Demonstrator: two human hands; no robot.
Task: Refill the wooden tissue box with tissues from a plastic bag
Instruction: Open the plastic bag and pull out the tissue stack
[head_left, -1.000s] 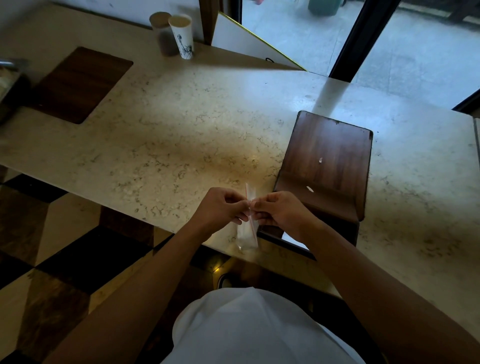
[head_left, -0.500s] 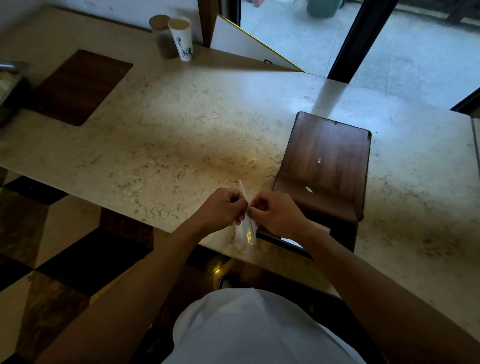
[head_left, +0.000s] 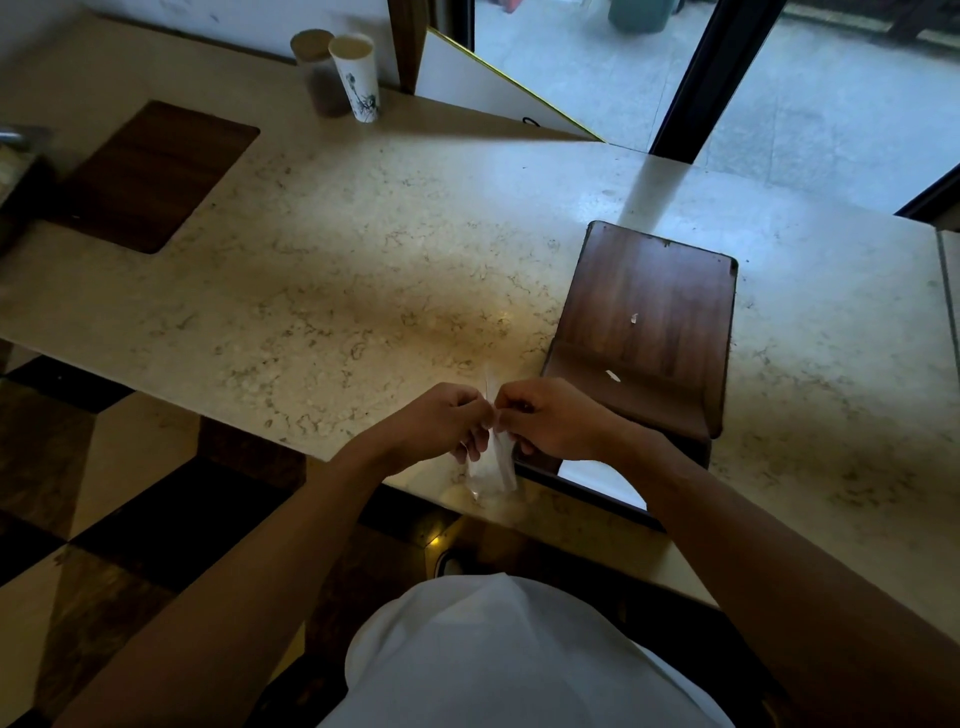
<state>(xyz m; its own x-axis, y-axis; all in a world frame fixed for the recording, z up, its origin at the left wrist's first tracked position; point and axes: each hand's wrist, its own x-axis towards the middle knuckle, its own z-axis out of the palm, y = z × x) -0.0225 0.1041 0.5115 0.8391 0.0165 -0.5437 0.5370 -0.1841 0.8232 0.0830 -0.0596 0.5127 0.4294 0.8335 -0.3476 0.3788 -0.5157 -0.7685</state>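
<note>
**Two hands pinch a thin plastic bag by the wooden box**

I see both hands close together at the near edge of the table (head_left: 363, 249). The left hand (head_left: 441, 421) and the right hand (head_left: 550, 418) each pinch the top of the bag (head_left: 493, 467). The fingers are curled tight on it, one hand on each side. The bag is clear and thin. It hangs down from the fingers, and its bottom end is at the table edge. I cannot tell if it touches the table. I can see something white inside it, but it is too blurry to say more.

The box (head_left: 649, 332) is just to the right of the hands. It is dark brown wood and it sits on the table. Its flat lid faces up and has two small white bits on it. The near end of the box looks open, and something pale shows there, under my right wrist.

Far off on the left lies a dark mat (head_left: 150, 171). Two cups (head_left: 343, 73) stand at the back of the table, touching each other. My white shirt (head_left: 509, 660) fills the bottom of the view.
</note>
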